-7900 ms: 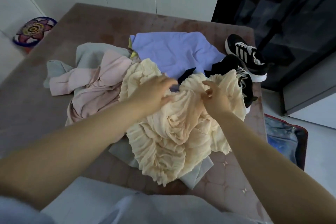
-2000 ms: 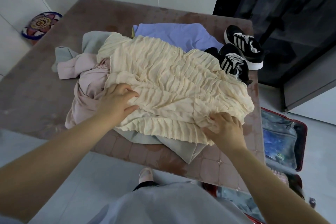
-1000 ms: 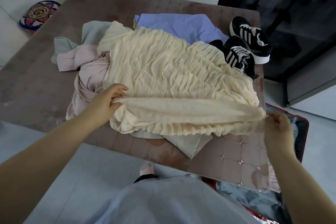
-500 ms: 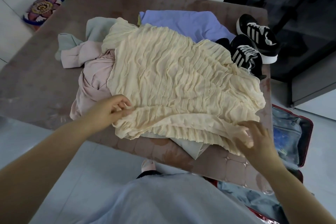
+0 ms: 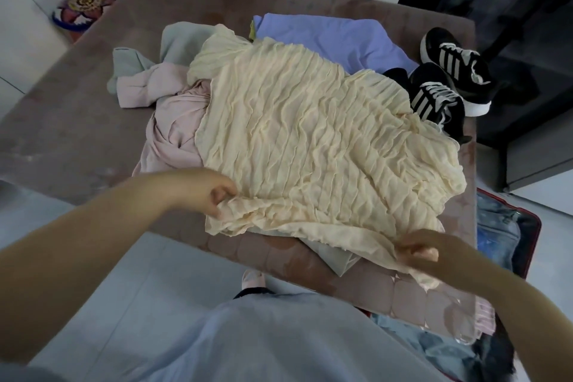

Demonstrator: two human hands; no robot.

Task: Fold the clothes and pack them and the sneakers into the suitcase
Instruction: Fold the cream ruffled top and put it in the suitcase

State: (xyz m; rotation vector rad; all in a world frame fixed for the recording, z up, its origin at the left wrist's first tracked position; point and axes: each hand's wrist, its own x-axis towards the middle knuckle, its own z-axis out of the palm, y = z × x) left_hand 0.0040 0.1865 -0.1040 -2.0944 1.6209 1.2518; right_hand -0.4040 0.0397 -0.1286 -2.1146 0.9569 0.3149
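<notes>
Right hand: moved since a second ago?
Yes, leftward: the right hand was beyond the table's right edge; now it pinches the cream garment inside that edge.

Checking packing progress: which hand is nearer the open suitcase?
Right. The right hand pinches a hem corner of the cream ruffled garment, close beside the suitcase; the left hand grips the opposite hem corner, on the side away from it.

— How many garments lay there?
— Four showed: a cream one (image 5: 310, 133), a pink one (image 5: 173, 124), a grey-green one (image 5: 178, 40), a lavender one (image 5: 325, 37).
— Shoes?
— Two black sneakers (image 5: 455, 71) (image 5: 435, 98). One suitcase (image 5: 535, 226), one table (image 5: 77, 121), one patterned disc (image 5: 85, 5), one left hand (image 5: 201, 189), one right hand (image 5: 429, 246).
</notes>
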